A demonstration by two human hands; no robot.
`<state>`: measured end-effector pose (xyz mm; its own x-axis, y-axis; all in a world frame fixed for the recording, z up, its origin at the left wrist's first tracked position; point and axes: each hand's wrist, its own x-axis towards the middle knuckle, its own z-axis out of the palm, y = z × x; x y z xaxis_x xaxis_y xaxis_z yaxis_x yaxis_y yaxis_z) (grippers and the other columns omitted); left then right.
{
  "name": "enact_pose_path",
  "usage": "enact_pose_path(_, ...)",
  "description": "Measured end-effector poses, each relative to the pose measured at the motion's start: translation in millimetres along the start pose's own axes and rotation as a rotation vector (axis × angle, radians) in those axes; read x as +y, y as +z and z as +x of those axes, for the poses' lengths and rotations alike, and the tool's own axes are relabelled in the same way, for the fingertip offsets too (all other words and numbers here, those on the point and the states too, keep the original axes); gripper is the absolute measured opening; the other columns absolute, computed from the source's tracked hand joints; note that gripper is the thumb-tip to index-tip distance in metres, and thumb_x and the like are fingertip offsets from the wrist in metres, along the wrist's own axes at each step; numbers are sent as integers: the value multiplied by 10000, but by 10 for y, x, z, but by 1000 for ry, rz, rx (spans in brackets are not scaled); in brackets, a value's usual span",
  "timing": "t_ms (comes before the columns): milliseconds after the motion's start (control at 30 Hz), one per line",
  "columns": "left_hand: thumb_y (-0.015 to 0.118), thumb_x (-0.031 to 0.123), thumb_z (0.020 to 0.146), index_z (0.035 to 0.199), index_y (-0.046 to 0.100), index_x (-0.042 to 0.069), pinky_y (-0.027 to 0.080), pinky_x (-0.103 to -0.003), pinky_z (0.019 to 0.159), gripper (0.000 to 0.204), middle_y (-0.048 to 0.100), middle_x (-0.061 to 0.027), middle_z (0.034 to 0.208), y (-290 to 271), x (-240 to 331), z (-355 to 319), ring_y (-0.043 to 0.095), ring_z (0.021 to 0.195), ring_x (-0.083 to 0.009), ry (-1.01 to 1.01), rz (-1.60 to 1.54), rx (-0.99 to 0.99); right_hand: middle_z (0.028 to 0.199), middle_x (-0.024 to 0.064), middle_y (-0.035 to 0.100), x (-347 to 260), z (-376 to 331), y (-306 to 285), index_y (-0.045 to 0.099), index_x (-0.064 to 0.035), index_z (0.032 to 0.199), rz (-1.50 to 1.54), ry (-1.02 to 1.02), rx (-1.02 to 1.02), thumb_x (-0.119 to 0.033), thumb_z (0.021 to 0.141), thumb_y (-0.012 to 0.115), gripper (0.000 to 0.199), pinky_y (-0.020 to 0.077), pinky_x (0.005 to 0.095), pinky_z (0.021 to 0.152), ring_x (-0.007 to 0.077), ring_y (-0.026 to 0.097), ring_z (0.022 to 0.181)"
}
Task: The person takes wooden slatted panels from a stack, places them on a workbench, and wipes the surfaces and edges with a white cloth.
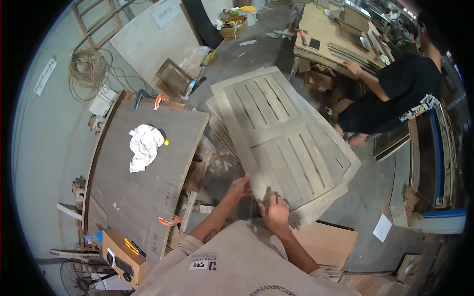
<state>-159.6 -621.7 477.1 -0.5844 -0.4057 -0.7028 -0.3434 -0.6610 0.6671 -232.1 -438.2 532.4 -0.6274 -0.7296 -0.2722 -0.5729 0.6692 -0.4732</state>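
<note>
A pale panel with two groups of long slots [269, 129] lies slanted on top of a stack of similar panels [340, 148] in front of me. My left hand [239, 188] is at its near left edge, the fingers closed on that edge. My right hand [275, 211] rests over the near end of the panel with its fingers apart. Its fingertips look dark and slightly blurred, and I see nothing clearly held there. Both forearms come up from the lower edge of the picture.
On the left is a dark-topped worktable [148, 197] with a white cloth [144, 148] and orange clamps [170, 220]. A cardboard box [123, 261] with phones and a yellow-handled tool stands near it. Across, a person in black [405, 93] works at another bench [316, 37].
</note>
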Motion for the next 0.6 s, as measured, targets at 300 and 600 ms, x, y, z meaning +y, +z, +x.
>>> enact_pose_path(300, 542, 475, 932, 937, 618, -16, 444, -366, 713, 497, 605, -135, 830, 8, -627, 8, 543, 759, -230, 164, 34, 445, 1341, 256, 468, 1344, 802, -455, 430, -3, 1355, -328, 195, 553, -324, 858, 623, 622, 326, 509, 1039, 420, 429, 1244)
enact_pose_path(600, 517, 443, 941, 854, 601, -34, 449, -386, 680, 492, 599, -171, 750, 61, 120, -365, 548, 693, -271, 373, 167, 808, 970, 280, 648, 1671, 1211, -727, 577, 156, 1086, 56, 306, 204, -482, 807, 698, 707, 490, 420, 832, 387, 624, 873)
